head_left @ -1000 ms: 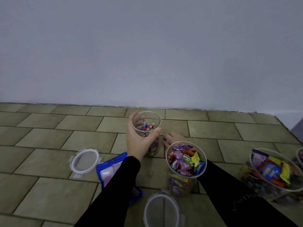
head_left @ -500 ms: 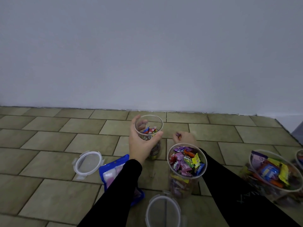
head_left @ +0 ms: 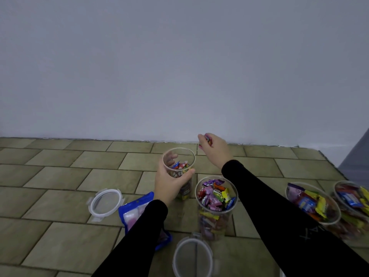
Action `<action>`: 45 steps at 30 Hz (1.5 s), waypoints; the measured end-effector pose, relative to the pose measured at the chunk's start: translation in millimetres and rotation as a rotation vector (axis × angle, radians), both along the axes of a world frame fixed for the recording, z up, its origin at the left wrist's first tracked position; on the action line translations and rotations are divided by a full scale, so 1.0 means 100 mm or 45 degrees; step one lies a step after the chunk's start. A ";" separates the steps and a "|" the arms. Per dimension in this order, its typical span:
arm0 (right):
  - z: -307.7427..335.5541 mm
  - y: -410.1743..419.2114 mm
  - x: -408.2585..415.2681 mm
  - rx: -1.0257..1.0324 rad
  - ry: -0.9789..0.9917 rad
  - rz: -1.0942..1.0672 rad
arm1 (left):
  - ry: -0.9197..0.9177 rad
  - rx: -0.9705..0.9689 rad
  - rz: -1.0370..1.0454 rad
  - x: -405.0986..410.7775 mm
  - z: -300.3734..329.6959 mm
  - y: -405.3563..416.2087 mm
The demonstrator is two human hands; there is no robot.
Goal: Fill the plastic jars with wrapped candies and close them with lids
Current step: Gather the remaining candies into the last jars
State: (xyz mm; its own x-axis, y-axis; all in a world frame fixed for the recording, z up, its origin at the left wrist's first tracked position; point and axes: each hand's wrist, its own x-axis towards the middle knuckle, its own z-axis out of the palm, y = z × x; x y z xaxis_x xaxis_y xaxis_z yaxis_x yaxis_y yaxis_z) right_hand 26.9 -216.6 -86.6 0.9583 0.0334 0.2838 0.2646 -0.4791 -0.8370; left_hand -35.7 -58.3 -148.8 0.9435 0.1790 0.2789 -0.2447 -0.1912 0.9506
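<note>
Left of the raised right hand [head_left: 216,148], jar [head_left: 179,159] gripped by left hand [head_left: 169,182]

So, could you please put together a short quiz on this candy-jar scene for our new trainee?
1. True or false: the left hand grips the part-filled jar.
2. What does the right hand pinch? A) a lid B) wrapped candies C) the blue bag
3. Fill in: the full jar beside the held one has no ____ on it.

Key: 1 true; 2 B; 3 lid. Two loose lids lie on the tiled floor: the left lid and the near lid.
</note>
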 end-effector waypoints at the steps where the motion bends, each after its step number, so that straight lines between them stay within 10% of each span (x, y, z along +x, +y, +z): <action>1: 0.06 0.01 -0.02 -0.020 -0.031 0.027 | 0.006 -0.001 -0.006 -0.01 0.01 0.00; 16: 0.43 0.52 -0.34 -1.000 -0.209 0.602 | 0.133 0.031 -0.110 -0.14 0.11 0.04; 35: 0.50 0.50 -0.46 -0.478 0.095 0.662 | 0.155 0.038 -0.153 -0.15 0.12 0.06; 45: 0.57 0.42 -0.36 -0.822 0.101 0.597 | 0.122 0.034 -0.163 -0.17 0.12 0.07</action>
State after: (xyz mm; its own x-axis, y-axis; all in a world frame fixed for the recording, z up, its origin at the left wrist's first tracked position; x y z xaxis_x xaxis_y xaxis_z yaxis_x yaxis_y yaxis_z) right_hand -8.8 -174.5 -29.2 0.8202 0.5721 0.0027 0.5099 -0.7289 -0.4569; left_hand -52.4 -51.2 -137.1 0.9807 0.0495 0.1893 -0.1768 -0.1900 0.9657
